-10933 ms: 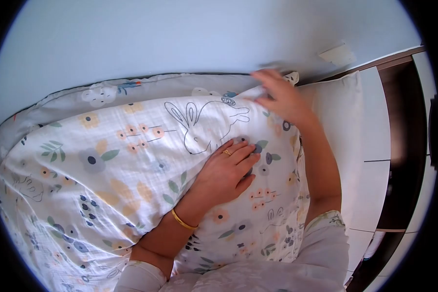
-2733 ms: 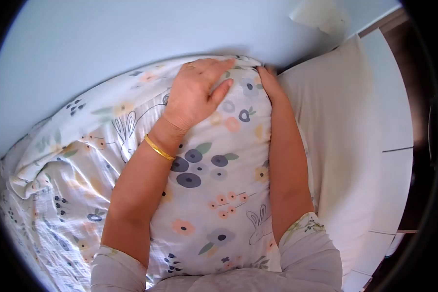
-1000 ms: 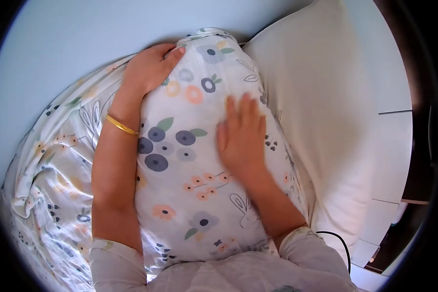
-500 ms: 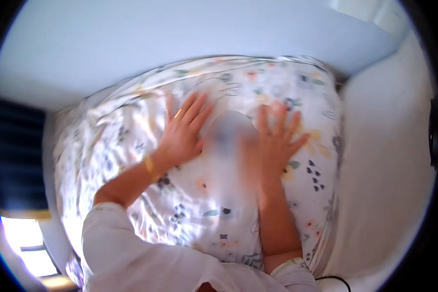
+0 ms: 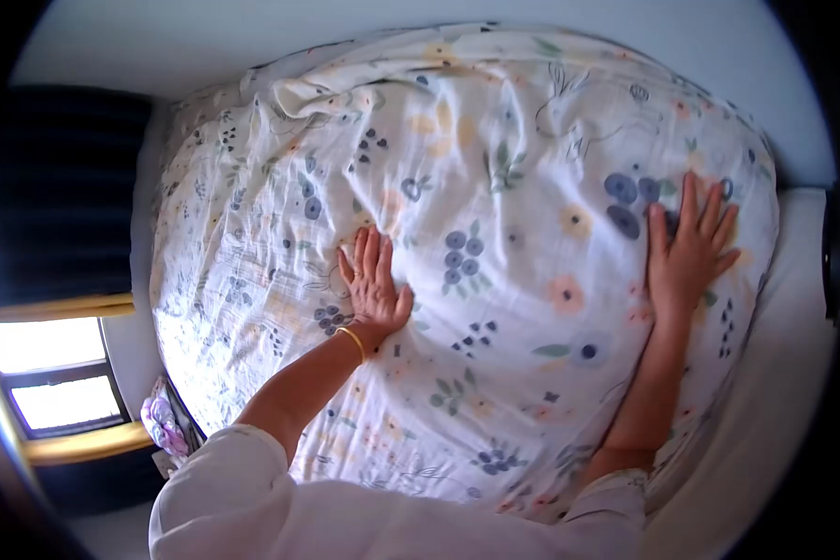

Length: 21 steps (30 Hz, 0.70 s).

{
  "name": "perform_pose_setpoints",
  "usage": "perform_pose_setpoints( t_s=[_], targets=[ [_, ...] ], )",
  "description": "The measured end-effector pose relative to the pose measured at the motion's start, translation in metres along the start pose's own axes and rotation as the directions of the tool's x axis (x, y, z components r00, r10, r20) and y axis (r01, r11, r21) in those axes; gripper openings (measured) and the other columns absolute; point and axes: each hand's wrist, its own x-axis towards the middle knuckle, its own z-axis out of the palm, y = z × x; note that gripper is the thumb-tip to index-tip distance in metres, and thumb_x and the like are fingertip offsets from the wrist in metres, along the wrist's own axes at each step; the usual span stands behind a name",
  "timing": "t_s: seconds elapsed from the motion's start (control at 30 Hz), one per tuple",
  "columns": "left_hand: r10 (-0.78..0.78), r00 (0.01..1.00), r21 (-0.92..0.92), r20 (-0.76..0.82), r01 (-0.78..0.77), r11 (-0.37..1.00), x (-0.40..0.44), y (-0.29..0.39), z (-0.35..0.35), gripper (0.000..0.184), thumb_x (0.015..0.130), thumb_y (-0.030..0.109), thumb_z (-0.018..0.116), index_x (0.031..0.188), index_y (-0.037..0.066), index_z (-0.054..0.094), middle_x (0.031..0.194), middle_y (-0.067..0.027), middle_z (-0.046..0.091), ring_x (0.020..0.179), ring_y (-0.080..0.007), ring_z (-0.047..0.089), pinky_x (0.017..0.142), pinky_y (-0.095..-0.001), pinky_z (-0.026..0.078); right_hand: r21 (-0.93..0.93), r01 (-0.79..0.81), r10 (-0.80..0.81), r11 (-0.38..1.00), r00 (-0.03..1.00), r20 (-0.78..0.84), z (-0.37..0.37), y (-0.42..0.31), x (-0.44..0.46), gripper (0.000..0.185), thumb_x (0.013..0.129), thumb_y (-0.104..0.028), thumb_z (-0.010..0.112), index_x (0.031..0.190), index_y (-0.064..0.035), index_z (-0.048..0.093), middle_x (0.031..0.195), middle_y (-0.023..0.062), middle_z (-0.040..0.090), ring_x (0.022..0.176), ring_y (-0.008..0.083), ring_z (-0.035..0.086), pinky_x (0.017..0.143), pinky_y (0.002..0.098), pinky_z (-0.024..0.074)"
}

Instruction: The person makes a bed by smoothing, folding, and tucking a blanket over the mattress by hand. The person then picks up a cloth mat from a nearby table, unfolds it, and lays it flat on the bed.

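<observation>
A white cloth printed with flowers, leaves and animals, which looks like a bedsheet (image 5: pixel 532 243), is spread over a wide, bed-like surface. My left hand (image 5: pixel 375 285) lies flat on it left of centre, fingers stretched out, with a ring on one finger and a yellow bracelet at the wrist. Toward the right edge, my right hand (image 5: pixel 689 252) presses palm down with fingers spread, beside a cluster of dark round flowers. Neither hand holds anything. Creases run across the sheet's left half, and a folded ridge (image 5: pixel 331 93) shows near the far edge. Between my hands the cloth looks smoother.
A pale wall (image 5: pixel 252 37) stands behind the far edge. On the left are a dark curtain (image 5: pixel 65 196) with a yellow band, a bright window (image 5: pixel 51 373), and a bunched pinkish cloth (image 5: pixel 163 425). A pale surface (image 5: pixel 784 345) borders the right side.
My hands, close together before, are now far apart, the right one out toward the right edge. The view has shifted, and the wrinkles around the middle look fewer.
</observation>
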Motion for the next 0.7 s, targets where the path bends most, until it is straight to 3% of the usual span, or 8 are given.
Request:
perform_pose_setpoints(
  t_s=[0.13, 0.23, 0.27, 0.33, 0.4, 0.5, 0.57, 0.7],
  targets=[
    [0.065, 0.995, -0.028, -0.081, -0.068, 0.997, -0.004, -0.003, 0.005, 0.072, 0.076, 0.03, 0.051, 0.139, 0.003, 0.027, 0.146, -0.0178, 0.024, 0.137, -0.036, 0.016, 0.106, -0.0606, 0.004, -0.026, -0.033, 0.029, 0.999, 0.992, -0.126, 0.015, 0.003, 0.005, 0.062, 0.085, -0.064, 0.039, 0.136, -0.0287, 0.041, 0.144, 0.0081, 0.034, 0.136, 0.0345, 0.02, 0.099, 0.0693, 0.0118],
    [0.062, 0.989, -0.026, -0.137, -0.066, 0.997, -0.003, -0.003, 0.008, 0.071, 0.078, 0.031, 0.053, 0.139, 0.005, 0.028, 0.146, -0.0133, 0.025, 0.137, -0.0328, 0.017, 0.107, -0.0592, 0.005, -0.075, 0.022, -0.037, 0.997, 0.979, -0.201, 0.0, 0.005, -0.018, 0.054, 0.089, -0.054, 0.039, 0.131, -0.0204, 0.046, 0.141, 0.01, 0.038, 0.131, 0.0363, 0.029, 0.101, 0.0626, 0.0195],
    [0.078, 0.983, 0.022, -0.164, -0.076, 0.997, -0.003, -0.004, 0.01, 0.065, 0.083, 0.031, 0.046, 0.139, 0.005, 0.027, 0.145, -0.0134, 0.026, 0.138, -0.0296, 0.017, 0.108, -0.0565, 0.007, -0.162, 0.084, -0.11, 0.983, 0.981, -0.159, -0.018, 0.009, -0.053, 0.051, 0.09, -0.048, 0.041, 0.13, -0.0168, 0.047, 0.139, 0.0138, 0.039, 0.129, 0.0371, 0.031, 0.102, 0.0576, 0.022],
    [0.059, 0.983, 0.045, -0.176, -0.052, 0.998, -0.005, -0.002, 0.007, 0.062, 0.083, 0.029, 0.05, 0.137, 0.005, 0.031, 0.143, -0.012, 0.03, 0.137, -0.0266, 0.021, 0.107, -0.0552, 0.009, -0.072, 0.08, -0.084, 0.994, 0.995, -0.045, -0.07, 0.033, -0.182, 0.052, 0.088, -0.041, 0.047, 0.132, -0.0143, 0.045, 0.139, 0.0173, 0.037, 0.129, 0.0382, 0.031, 0.102, 0.0569, 0.0225],
    [0.061, 0.974, 0.049, -0.217, -0.052, 0.997, -0.005, 0.001, 0.007, 0.061, 0.083, 0.028, 0.051, 0.138, 0.009, 0.032, 0.144, -0.0103, 0.031, 0.136, -0.0246, 0.022, 0.107, -0.0549, 0.01, -0.129, -0.158, 0.177, 0.979, 0.972, 0.154, -0.132, 0.064, -0.342, 0.055, 0.089, -0.04, 0.046, 0.135, -0.0105, 0.041, 0.143, 0.0204, 0.03, 0.13, 0.041, 0.028, 0.102, 0.0546, 0.0219],
    [0.144, 0.912, 0.085, -0.384, -0.12, 0.989, -0.004, -0.009, 0.027, 0.058, 0.089, 0.037, 0.044, 0.139, 0.012, 0.03, 0.146, -0.005, 0.029, 0.137, -0.0205, 0.022, 0.107, -0.0555, 0.013, -0.136, -0.451, 0.463, 0.882, 0.882, 0.082, -0.172, 0.075, -0.561, 0.06, 0.09, -0.035, 0.042, 0.139, -0.0031, 0.029, 0.14, 0.0296, 0.027, 0.126, 0.0462, 0.029, 0.102, 0.0559, 0.0212],
    [0.157, 0.902, 0.089, -0.403, -0.132, 0.987, -0.004, -0.017, 0.04, 0.055, 0.09, 0.04, 0.042, 0.138, 0.017, 0.033, 0.145, -0.0018, 0.03, 0.136, -0.02, 0.022, 0.106, -0.0584, 0.014, -0.255, -0.515, 0.555, 0.818, 0.823, 0.119, -0.163, 0.068, -0.565, 0.064, 0.088, -0.035, 0.043, 0.14, -0.0019, 0.025, 0.139, 0.0314, 0.026, 0.126, 0.0463, 0.027, 0.102, 0.056, 0.0196],
    [0.185, 0.884, 0.185, -0.428, -0.115, 0.976, 0.004, -0.027, 0.052, 0.056, 0.091, 0.047, 0.035, 0.14, 0.019, 0.032, 0.146, 0.0006, 0.029, 0.136, -0.0179, 0.024, 0.105, -0.0582, 0.014, -0.191, -0.526, 0.55, 0.829, 0.829, 0.102, -0.163, 0.068, -0.567, 0.067, 0.084, -0.036, 0.047, 0.139, -0.0028, 0.027, 0.14, 0.0298, 0.023, 0.13, 0.0442, 0.021, 0.104, 0.0562, 0.0157]
  ],
)
